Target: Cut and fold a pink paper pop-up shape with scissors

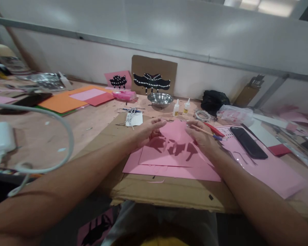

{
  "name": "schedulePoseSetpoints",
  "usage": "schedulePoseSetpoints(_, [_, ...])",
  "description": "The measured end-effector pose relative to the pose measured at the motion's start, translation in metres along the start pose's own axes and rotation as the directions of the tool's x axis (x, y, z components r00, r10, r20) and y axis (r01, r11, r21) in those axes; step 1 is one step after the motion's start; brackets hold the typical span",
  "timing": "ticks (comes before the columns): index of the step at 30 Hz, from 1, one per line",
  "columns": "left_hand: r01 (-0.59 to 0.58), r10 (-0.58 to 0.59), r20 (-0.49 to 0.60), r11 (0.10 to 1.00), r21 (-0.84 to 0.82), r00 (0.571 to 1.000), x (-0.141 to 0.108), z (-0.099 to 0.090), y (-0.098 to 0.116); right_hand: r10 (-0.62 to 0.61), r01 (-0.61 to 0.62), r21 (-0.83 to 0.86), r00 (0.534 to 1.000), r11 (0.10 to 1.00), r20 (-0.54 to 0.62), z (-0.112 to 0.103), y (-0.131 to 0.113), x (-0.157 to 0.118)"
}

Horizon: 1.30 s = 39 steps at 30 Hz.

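Observation:
A pink paper cut-out [176, 131] with several narrow strips along its lower edge is held up between my two hands, casting a shadow below. My left hand [152, 130] pinches its left edge. The right edge is gripped by my right hand [200, 136], which also has a slim pencil-like stick [204, 130] with a blue end lying across its fingers. Under the cut-out lie flat pink sheets [166, 161] on a piece of cardboard [141, 188].
Beyond my hands stand a metal bowl [160, 99] and two small glue bottles [176, 108]. A dark phone [248, 142] rests on pink paper at right. Beaded black shapes [152, 82] lean against the wall. A white cable [71, 136] loops at left.

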<state>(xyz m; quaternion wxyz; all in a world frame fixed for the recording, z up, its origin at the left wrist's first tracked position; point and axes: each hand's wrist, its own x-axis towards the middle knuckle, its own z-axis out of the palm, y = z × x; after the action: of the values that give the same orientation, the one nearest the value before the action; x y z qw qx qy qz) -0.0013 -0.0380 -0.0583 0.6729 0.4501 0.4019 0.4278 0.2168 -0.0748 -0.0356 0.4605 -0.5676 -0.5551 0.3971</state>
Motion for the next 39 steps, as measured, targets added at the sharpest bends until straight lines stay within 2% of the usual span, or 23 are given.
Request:
schedulePoseSetpoints(3, [0.069, -0.069, 0.009, 0.997, 0.034, 0.998, -0.001, 0.004, -0.004, -0.013, 0.013, 0.006, 1.000, 1.000, -0.007, 0.001, -0.005, -0.004])
schedulePoseSetpoints(8, [0.025, -0.025, 0.013, 0.999, 0.041, 1.000, 0.000, 0.004, -0.005, -0.031, 0.030, 0.058, 0.999, 0.998, 0.021, 0.001, -0.001, -0.005])
schedulePoseSetpoints(14, [0.003, -0.004, 0.039, 1.000, 0.026, 0.999, 0.002, 0.000, -0.007, 0.055, -0.065, 0.173, 0.997, 0.983, 0.061, 0.005, 0.000, -0.006])
schedulePoseSetpoints(16, [0.015, -0.016, 0.011, 1.000, 0.019, 1.000, 0.004, -0.002, -0.009, 0.060, -0.070, 0.174, 0.996, 0.982, 0.062, 0.005, -0.003, -0.009])
schedulePoseSetpoints(22, [-0.017, 0.014, -0.059, 0.999, -0.045, 0.998, 0.009, -0.001, -0.010, -0.073, 0.072, 0.060, 0.997, 0.996, 0.015, 0.002, -0.005, -0.008])
schedulePoseSetpoints(26, [-0.083, 0.069, -0.184, 0.994, -0.065, 0.980, 0.009, 0.003, -0.005, -0.072, 0.071, 0.079, 0.997, 0.994, 0.017, 0.002, 0.000, -0.002])
schedulePoseSetpoints(28, [-0.117, 0.101, -0.205, 0.991, -0.069, 0.974, 0.010, 0.003, -0.005, -0.059, 0.059, 0.074, 0.998, 0.996, -0.007, 0.002, 0.001, -0.001])
schedulePoseSetpoints(31, [-0.119, 0.092, -0.203, 0.985, -0.125, 0.975, 0.010, 0.001, -0.006, -0.031, 0.033, 0.060, 0.999, 0.998, -0.025, 0.002, -0.001, -0.003])
schedulePoseSetpoints(34, [-0.015, -0.014, -0.172, 0.986, -0.168, 0.985, 0.007, 0.000, -0.008, -0.046, 0.046, 0.044, 0.999, 0.998, -0.015, 0.002, -0.006, -0.009])
schedulePoseSetpoints(37, [0.065, -0.070, -0.057, 0.995, -0.078, 0.996, 0.003, 0.001, -0.009, -0.073, 0.073, 0.066, 0.997, 0.995, -0.007, 0.004, -0.006, -0.009])
schedulePoseSetpoints(39, [0.042, -0.043, -0.038, 0.998, -0.036, 0.998, 0.004, 0.000, -0.008, -0.071, 0.074, 0.149, 0.997, 0.986, -0.021, 0.005, 0.000, -0.002])
